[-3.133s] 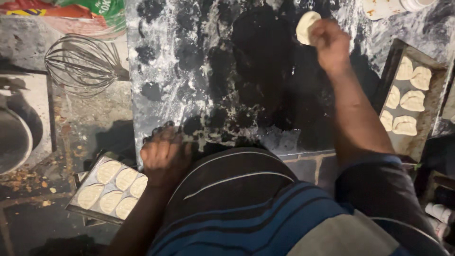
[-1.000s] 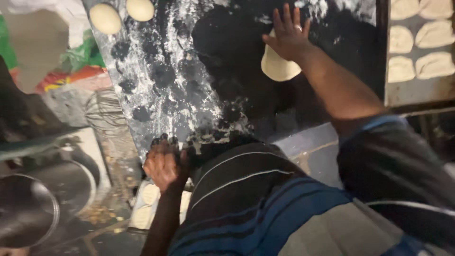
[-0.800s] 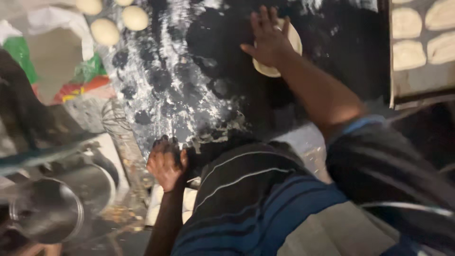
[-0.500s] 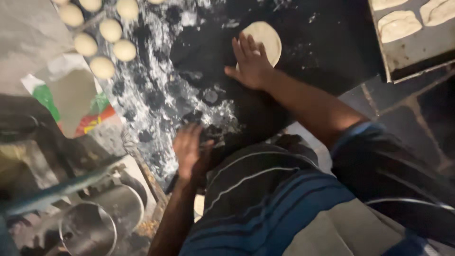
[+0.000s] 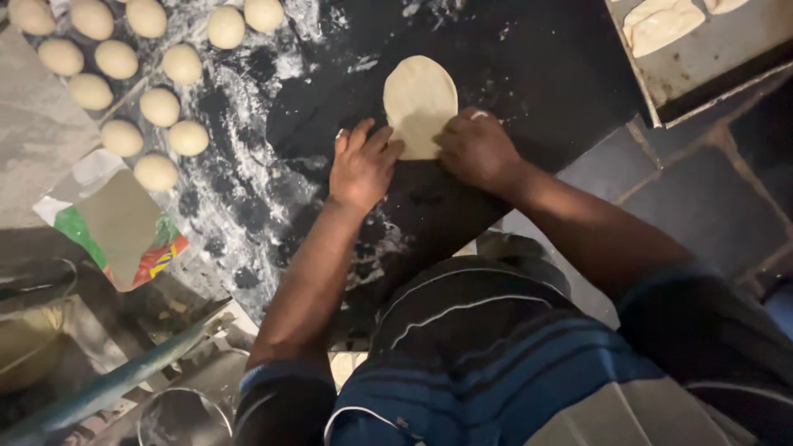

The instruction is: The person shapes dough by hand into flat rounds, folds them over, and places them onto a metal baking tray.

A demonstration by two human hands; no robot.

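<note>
On the floured black worktop, both hands press flattened dough.

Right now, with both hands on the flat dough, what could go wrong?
1. The dough lies on a nearly bare dark patch of the counter, most flour lying to its left, so it may stick or tear.
2. The left hand and right hand press only its near edge, so it may stretch unevenly.
</note>
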